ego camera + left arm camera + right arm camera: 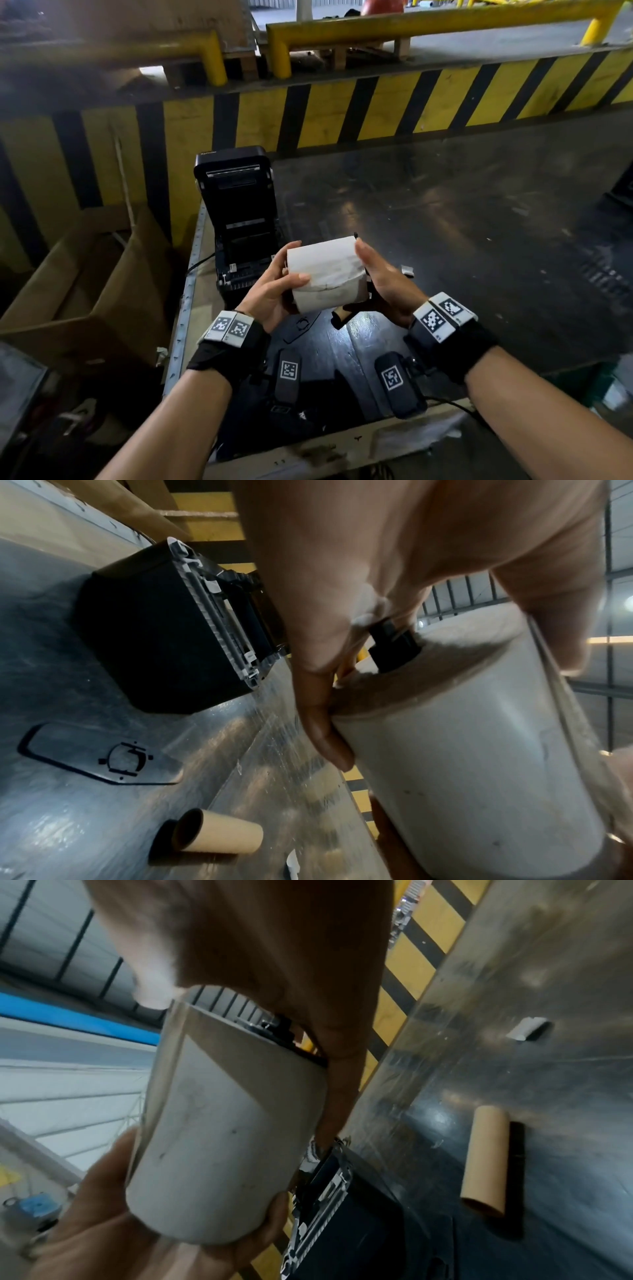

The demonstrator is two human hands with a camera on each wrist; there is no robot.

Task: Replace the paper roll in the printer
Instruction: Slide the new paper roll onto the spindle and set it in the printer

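I hold a white paper roll (325, 274) with both hands, level above the dark table, just in front of the black printer (239, 212), whose lid stands open. My left hand (274, 284) grips the roll's left end with the thumb laid across the front. My right hand (380, 274) clasps the right end, thumb up along it. In the left wrist view a black spindle (394, 647) sticks out of the roll's (472, 764) core. The right wrist view shows the roll (219, 1137) cradled by my left hand (103, 1218) from below.
An empty brown cardboard core (215, 834) lies on the table (445, 222) under my hands, next to a flat black plate (99, 753). A small grey piece (527, 1027) lies further right. An open cardboard box (85, 281) stands left of the table. A yellow-black striped barrier (376, 102) runs behind.
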